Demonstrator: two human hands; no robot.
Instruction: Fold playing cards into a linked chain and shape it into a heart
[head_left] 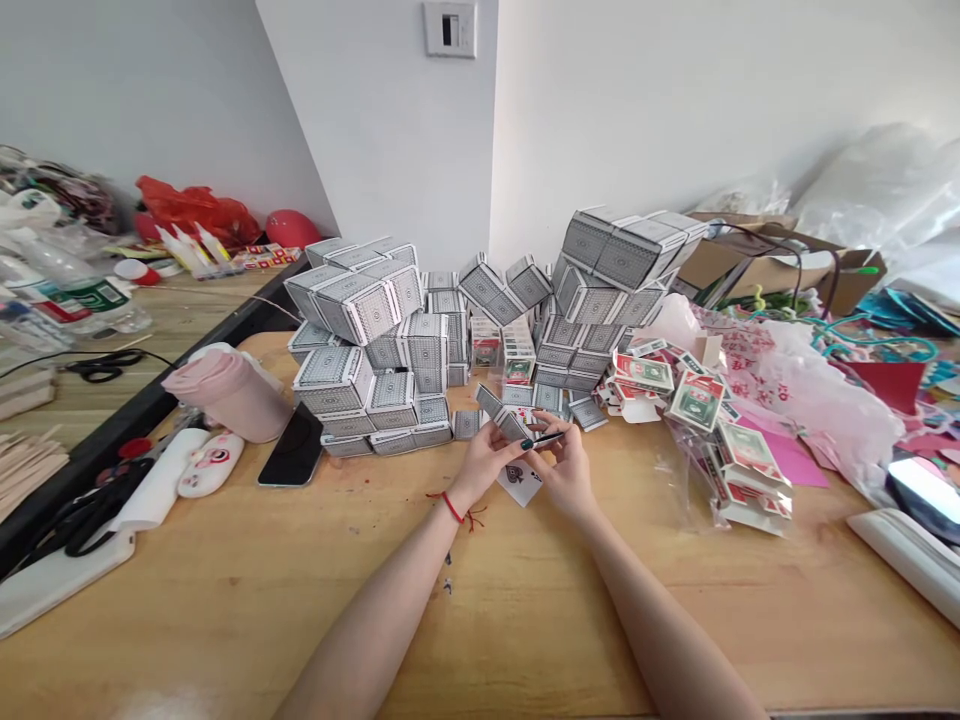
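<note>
My left hand [484, 465], with a red cord round the wrist, is closed on grey-backed playing cards [499, 412] that look folded and stand up at a slant. My right hand [568, 468] is closed at the right end of the same cards, its fingertips beside a thin dark edge that I cannot make out clearly. Beneath the hands lies a face-up playing card [517, 486] with a large spade. More loose cards [587, 410] lie just behind. Boxes folded from playing cards form a left stack [409, 400] and a right stack [600, 300].
Red and green card packets [746, 450] lie at the right beside plastic bags [787, 380]. At the left are a phone [292, 447], a pink cloth-like roll [229, 390] and black-handled scissors [97, 510]. Two card packs [517, 350] stand between the stacks. A wall rises behind.
</note>
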